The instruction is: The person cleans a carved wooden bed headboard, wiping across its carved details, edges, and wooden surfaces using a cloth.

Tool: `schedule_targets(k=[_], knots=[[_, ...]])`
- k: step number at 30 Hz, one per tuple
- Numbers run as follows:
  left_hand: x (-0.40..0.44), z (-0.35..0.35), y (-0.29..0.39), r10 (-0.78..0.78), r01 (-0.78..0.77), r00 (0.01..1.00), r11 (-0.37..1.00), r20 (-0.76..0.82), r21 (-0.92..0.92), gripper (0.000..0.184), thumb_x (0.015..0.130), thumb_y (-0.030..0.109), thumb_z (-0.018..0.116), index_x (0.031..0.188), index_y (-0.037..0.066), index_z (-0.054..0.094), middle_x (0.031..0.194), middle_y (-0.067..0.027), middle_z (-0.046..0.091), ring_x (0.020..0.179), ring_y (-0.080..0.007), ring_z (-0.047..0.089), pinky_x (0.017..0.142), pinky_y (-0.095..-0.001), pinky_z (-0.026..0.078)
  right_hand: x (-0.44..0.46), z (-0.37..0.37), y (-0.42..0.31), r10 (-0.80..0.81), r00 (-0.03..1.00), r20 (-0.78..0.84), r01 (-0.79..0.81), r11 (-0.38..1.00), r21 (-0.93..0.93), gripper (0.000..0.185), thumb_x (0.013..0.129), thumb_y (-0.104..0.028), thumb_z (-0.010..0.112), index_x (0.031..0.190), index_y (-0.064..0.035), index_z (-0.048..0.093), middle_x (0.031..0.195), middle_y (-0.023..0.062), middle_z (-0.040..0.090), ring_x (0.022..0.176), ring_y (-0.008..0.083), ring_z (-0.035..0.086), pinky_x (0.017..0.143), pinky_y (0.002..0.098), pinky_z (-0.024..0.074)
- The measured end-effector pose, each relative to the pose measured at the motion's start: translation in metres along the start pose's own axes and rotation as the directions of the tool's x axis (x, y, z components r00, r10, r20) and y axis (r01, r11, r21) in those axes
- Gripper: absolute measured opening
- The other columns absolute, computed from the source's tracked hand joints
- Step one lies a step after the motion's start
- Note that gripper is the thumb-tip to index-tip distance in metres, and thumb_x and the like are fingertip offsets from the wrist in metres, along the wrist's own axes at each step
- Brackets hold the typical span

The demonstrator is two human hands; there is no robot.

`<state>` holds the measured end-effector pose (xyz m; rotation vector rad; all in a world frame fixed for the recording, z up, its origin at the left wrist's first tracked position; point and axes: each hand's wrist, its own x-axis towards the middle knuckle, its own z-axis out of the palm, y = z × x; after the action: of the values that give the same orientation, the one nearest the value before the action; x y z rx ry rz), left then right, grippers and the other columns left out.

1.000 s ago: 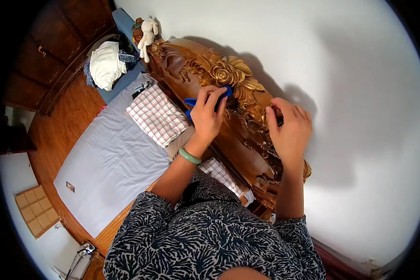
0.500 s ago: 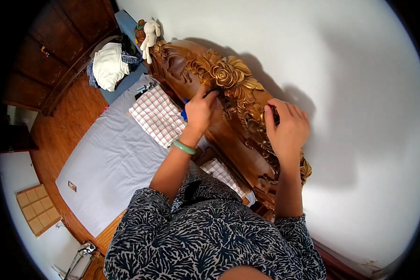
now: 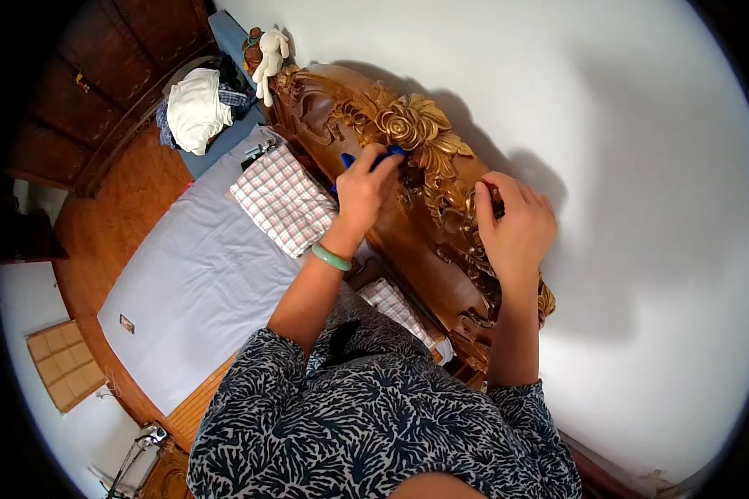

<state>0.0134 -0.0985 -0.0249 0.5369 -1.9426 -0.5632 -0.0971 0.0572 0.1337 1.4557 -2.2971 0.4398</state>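
- With 12 o'clock being the top of the view, the left hand [image 3: 362,200] is pinching a blue cloth [image 3: 395,154] between thumb and fingers; the grip is closing narrowly on the fabric.
- The blue cloth is lying against the carved wooden headboard [image 3: 416,249], or just over it; the contact itself is hiding under the fingers. One part is showing beyond the fingertips, another is sticking out at the hand's 11 o'clock.
- A gilded rose carving [image 3: 404,125] is sitting at 1 o'clock from the left hand, close to the cloth.
- The right hand [image 3: 518,220] is resting at 3 o'clock from the left, curling over the headboard's upper edge. Thumb and forefinger are framing a piece of carving, while the other fingertips are dropping out of sight behind the edge.
- A green bangle [image 3: 331,257] is circling the left wrist, at 7 o'clock from that hand.
- A checked pillow [image 3: 283,200] is lying at 9 o'clock from the left hand, on a grey bedsheet [image 3: 183,266] that is stretching away toward 8 o'clock.
- A pale plush toy [image 3: 270,62] is leaning by the headboard's far end, at 11 o'clock.
- A white garment [image 3: 198,112] is lying on a heap at 10 o'clock.
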Motion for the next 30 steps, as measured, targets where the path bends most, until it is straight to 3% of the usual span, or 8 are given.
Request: schedule_targets(k=[3, 8, 14, 17, 21, 26, 28, 30], knots=[[-0.016, 0.0, -0.019, -0.254, 0.257, 0.963, 0.966, 0.088, -0.018, 0.021, 0.081, 0.001, 0.075, 0.101, 0.007, 0.073, 0.098, -0.0101, 0.065, 0.081, -0.0306, 0.067, 0.067, -0.0384, 0.055, 0.0, 0.005, 0.003, -0.06, 0.996, -0.067, 0.06, 0.998, -0.009, 0.011, 0.089, -0.02, 0.071, 0.092, -0.0102, 0.07, 0.085, 0.0049, 0.073, 0.079, 0.0251, 0.069, 0.074, 0.038, 0.0496], [-0.008, 0.001, 0.015, -0.18, 0.129, 0.969, 0.953, -0.171, -0.274, 0.022, 0.081, -0.004, 0.076, 0.101, 0.004, 0.073, 0.095, -0.0106, 0.063, 0.081, -0.0294, 0.066, 0.072, -0.0367, 0.055, -0.002, 0.007, 0.003, -0.02, 0.999, -0.034, 0.021, 1.0, 0.009, 0.011, 0.089, -0.021, 0.07, 0.093, -0.01, 0.07, 0.084, 0.005, 0.073, 0.079, 0.0259, 0.069, 0.074, 0.0384, 0.0499], [-0.006, -0.001, 0.002, -0.223, 0.226, 0.973, 0.973, 0.052, -0.056, 0.023, 0.082, -0.004, 0.074, 0.104, 0.002, 0.073, 0.1, -0.0106, 0.064, 0.087, -0.0266, 0.067, 0.073, -0.0341, 0.053, -0.003, 0.004, -0.002, -0.023, 1.0, -0.009, 0.023, 1.0, -0.016, 0.011, 0.09, -0.019, 0.069, 0.095, -0.0097, 0.07, 0.088, 0.0059, 0.073, 0.086, 0.0265, 0.068, 0.079, 0.0397, 0.0497], [-0.027, 0.0, -0.019, -0.423, 0.434, 0.899, 0.895, 0.114, -0.106, 0.022, 0.083, -0.003, 0.074, 0.104, 0.002, 0.073, 0.101, -0.0114, 0.065, 0.087, -0.0275, 0.068, 0.073, -0.0355, 0.053, 0.0, 0.001, -0.011, -0.046, 0.999, 0.015, 0.046, 0.999, -0.022, 0.014, 0.091, -0.015, 0.067, 0.102, -0.0078, 0.069, 0.096, 0.0082, 0.072, 0.096, 0.0288, 0.066, 0.086, 0.0415, 0.049], [-0.011, -0.013, 0.016, -0.291, 0.234, 0.944, 0.921, -0.154, -0.311, 0.021, 0.085, -0.002, 0.074, 0.106, 0.001, 0.074, 0.098, -0.012, 0.066, 0.087, -0.0268, 0.068, 0.076, -0.0347, 0.054, 0.011, 0.001, -0.04, -0.103, 0.994, 0.024, 0.098, 0.982, 0.164, 0.03, 0.092, -0.007, 0.061, 0.122, -0.0025, 0.061, 0.116, 0.0154, 0.066, 0.108, 0.0356, 0.062, 0.094, 0.0464, 0.0479], [0.025, -0.015, 0.035, -0.142, 0.095, 0.978, 0.954, -0.151, -0.283, 0.022, 0.085, 0.001, 0.076, 0.106, 0.004, 0.073, 0.099, -0.012, 0.066, 0.083, -0.0262, 0.069, 0.072, -0.033, 0.056, 0.03, 0.026, -0.033, -0.028, 0.992, 0.125, 0.011, 0.991, 0.136, 0.039, 0.091, -0.002, 0.059, 0.13, 0.0012, 0.055, 0.128, 0.0206, 0.058, 0.114, 0.0404, 0.058, 0.099, 0.0502, 0.0463], [0.036, -0.016, 0.045, -0.11, 0.113, 0.993, 0.992, 0.047, -0.056, 0.023, 0.084, 0.005, 0.076, 0.107, 0.009, 0.073, 0.096, -0.0111, 0.064, 0.074, -0.0276, 0.067, 0.064, -0.0352, 0.056, 0.028, 0.041, -0.026, -0.001, 0.989, 0.145, -0.021, 0.989, 0.147, 0.041, 0.09, -0.001, 0.059, 0.131, 0.0021, 0.053, 0.13, 0.0215, 0.057, 0.116, 0.0415, 0.057, 0.1, 0.0512, 0.0459], [0.044, -0.015, 0.051, -0.065, 0.064, 0.997, 0.998, 0.043, 0.023, 0.022, 0.084, 0.009, 0.074, 0.106, 0.012, 0.073, 0.094, -0.0102, 0.061, 0.068, -0.0294, 0.066, 0.058, -0.0387, 0.055, 0.022, 0.054, -0.024, -0.022, 0.988, 0.154, 0.002, 0.992, 0.13, 0.042, 0.088, -0.002, 0.061, 0.129, 0.0022, 0.056, 0.13, 0.0205, 0.057, 0.119, 0.0397, 0.055, 0.1, 0.0505, 0.0459]])
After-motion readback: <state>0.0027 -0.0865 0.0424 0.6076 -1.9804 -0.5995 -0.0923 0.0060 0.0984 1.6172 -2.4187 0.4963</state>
